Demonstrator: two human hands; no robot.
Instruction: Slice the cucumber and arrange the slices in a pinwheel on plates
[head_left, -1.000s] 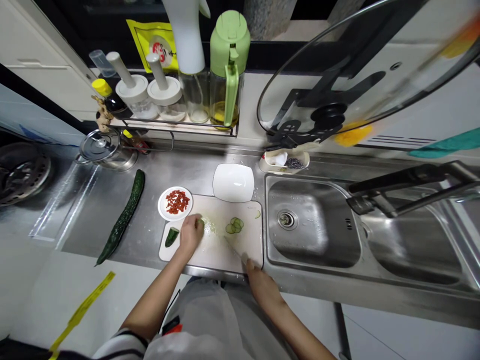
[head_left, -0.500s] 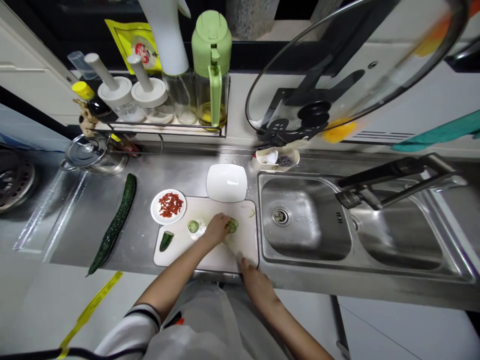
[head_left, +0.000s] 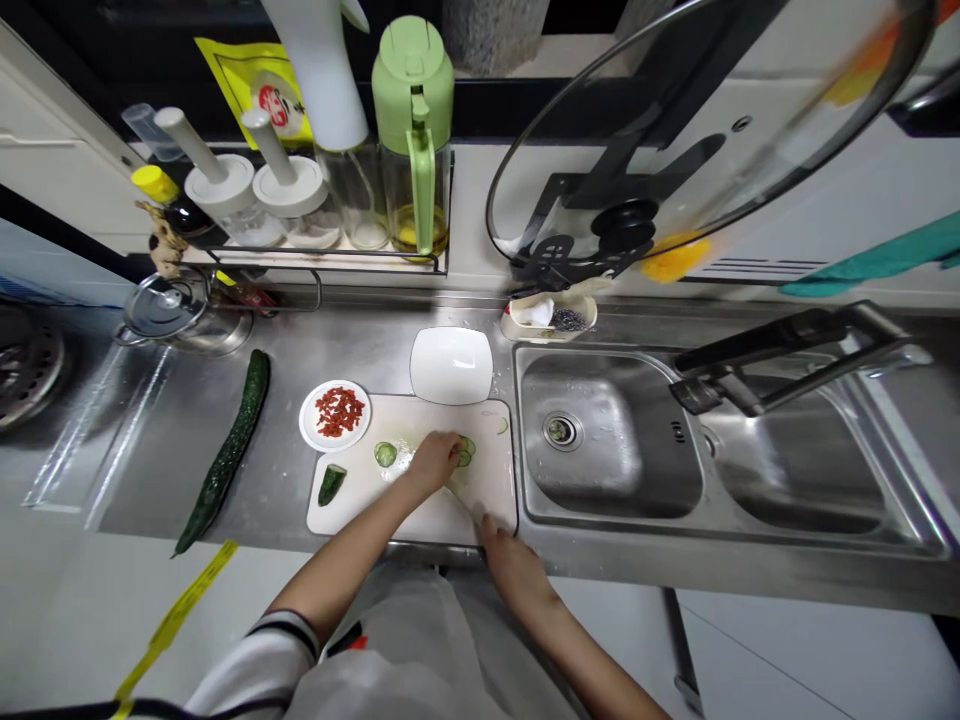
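A pale cutting board (head_left: 360, 495) lies on the steel counter beside the sink. My left hand (head_left: 433, 460) rests on it with fingers curled over a small pile of cucumber slices (head_left: 466, 452). My right hand (head_left: 514, 562) sits at the board's near right corner, closed round the handle of a knife (head_left: 463, 496) whose blade points up-left toward the slices. A single cucumber slice (head_left: 385, 454) and a cucumber end piece (head_left: 329, 484) lie on the board's left part. Another thin slice (head_left: 502, 425) lies at the far right corner.
A small white plate of red berries (head_left: 335, 413) and a white dish (head_left: 451, 365) stand behind the board. A whole cucumber (head_left: 225, 455) lies left on the counter. The sink (head_left: 611, 450) is right, a bottle rack (head_left: 300, 210) behind, a glass lid (head_left: 675, 130) above.
My left hand moved right across the board, from the left part to the pile of slices, leaving one slice behind. The knife hand stayed in place.
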